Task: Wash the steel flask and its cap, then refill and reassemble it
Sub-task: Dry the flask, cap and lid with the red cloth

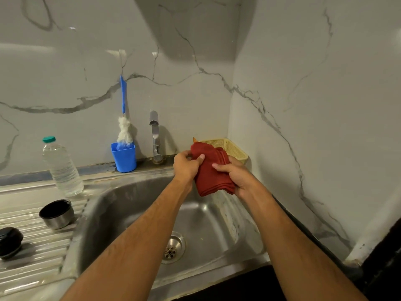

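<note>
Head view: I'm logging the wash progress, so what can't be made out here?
- Steel flask body: not visible anywhere; perhaps wrapped in the red cloth that the left hand and right hand grip.
- Black object on the drainboard: cut off by the left edge.
- Yellow basket: contents hidden by the cloth.
- Steel cup: interior too dark to judge.

This is a home kitchen, at the washing-up corner. A stainless steel sink with a ribbed draining board is set against walls of white marble-look tile with grey veins. A chrome tap stands behind the basin. Beside it a blue cup holds a bottle brush, and a yellow plastic basket sits in the corner.
</note>
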